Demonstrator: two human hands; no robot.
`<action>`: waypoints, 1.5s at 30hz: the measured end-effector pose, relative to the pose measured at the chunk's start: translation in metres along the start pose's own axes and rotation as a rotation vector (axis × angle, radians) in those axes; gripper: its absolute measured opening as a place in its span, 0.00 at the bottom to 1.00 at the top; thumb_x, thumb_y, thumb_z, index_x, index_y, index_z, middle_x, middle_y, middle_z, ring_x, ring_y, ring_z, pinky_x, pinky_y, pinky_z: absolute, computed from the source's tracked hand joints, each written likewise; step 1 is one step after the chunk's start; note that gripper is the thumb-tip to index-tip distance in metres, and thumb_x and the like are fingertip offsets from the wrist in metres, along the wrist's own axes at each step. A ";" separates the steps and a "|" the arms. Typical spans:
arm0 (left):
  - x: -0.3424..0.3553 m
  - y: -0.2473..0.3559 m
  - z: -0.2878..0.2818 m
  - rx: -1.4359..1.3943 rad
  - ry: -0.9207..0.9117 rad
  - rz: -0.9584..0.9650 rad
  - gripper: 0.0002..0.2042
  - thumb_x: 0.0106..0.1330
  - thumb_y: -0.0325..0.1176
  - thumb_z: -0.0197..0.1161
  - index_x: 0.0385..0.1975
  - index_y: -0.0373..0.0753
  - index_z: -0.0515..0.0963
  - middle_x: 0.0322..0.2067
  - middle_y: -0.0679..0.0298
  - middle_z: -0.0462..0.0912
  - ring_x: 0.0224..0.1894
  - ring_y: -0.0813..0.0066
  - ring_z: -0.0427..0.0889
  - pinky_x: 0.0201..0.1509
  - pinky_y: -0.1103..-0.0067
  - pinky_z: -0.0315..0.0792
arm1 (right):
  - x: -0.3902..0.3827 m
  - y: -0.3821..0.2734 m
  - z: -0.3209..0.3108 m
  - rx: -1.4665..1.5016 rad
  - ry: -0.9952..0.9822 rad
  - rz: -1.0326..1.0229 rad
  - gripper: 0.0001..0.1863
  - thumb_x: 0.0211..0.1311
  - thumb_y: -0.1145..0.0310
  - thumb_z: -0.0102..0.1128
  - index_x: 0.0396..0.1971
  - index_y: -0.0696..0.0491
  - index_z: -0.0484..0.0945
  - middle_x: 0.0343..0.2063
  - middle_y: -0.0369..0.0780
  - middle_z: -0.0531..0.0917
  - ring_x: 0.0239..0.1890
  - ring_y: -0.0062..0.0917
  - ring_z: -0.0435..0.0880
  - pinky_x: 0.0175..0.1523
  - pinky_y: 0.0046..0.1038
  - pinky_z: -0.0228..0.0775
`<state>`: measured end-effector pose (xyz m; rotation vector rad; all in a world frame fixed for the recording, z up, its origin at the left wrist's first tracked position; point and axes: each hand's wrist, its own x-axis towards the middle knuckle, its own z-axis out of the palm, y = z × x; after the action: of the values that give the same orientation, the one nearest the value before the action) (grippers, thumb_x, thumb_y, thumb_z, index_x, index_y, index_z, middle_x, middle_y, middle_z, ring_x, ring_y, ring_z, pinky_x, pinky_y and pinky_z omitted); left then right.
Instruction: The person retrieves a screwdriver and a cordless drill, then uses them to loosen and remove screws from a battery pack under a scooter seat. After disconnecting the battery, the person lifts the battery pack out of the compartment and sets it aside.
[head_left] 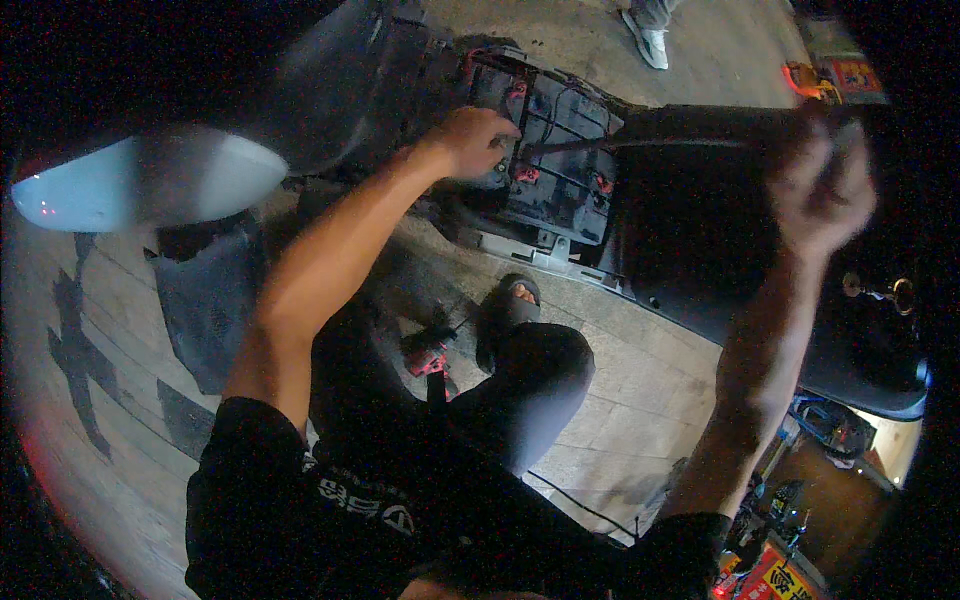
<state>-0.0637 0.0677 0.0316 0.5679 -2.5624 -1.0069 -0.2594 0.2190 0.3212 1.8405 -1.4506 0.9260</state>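
A bank of dark batteries [562,205] with red terminal covers [528,175] sits in the exposed bay of an electric scooter. My left hand [474,142] is curled at the left edge of the batteries, its fingers pressed together; whatever they may hold is hidden. Raised on the right above the scooter's black body, my right hand [822,180] is closed and blurred by motion. A long black strap [670,136] stretches from the batteries toward it and appears gripped in its fingers.
Between my legs a red and black power tool [428,360] rests on the paved floor [630,375]. At left are a white-blue curved panel [150,180] and a dark panel [205,300]. Another person's white shoe [648,42] is at the top. Several parts and a red-yellow box [780,575] lie lower right.
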 end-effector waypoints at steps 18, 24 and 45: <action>0.046 0.031 0.029 0.191 -0.088 -0.006 0.15 0.46 0.43 0.69 0.26 0.38 0.82 0.31 0.52 0.82 0.37 0.51 0.82 0.42 0.61 0.74 | -0.080 0.006 0.014 -0.409 -0.207 0.077 0.07 0.57 0.63 0.63 0.29 0.47 0.74 0.13 0.39 0.75 0.12 0.34 0.74 0.17 0.35 0.66; 0.048 0.028 0.026 0.186 -0.087 -0.025 0.16 0.46 0.44 0.70 0.27 0.37 0.82 0.31 0.52 0.83 0.37 0.51 0.82 0.41 0.61 0.75 | -0.087 0.013 0.014 -0.423 -0.208 0.111 0.08 0.56 0.64 0.64 0.30 0.49 0.74 0.13 0.39 0.75 0.12 0.34 0.75 0.18 0.35 0.66; 0.023 0.016 0.023 0.021 -0.174 0.241 0.13 0.54 0.32 0.63 0.40 0.42 0.80 0.36 0.55 0.80 0.42 0.53 0.78 0.46 0.63 0.71 | -0.028 -0.036 0.006 -0.135 -0.831 0.153 0.23 0.55 0.78 0.55 0.54 0.55 0.70 0.33 0.52 0.81 0.33 0.48 0.81 0.37 0.42 0.73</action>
<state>-0.0973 0.0800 0.0304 0.1758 -2.7125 -0.9841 -0.2278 0.2373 0.2934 2.1369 -2.0862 0.0744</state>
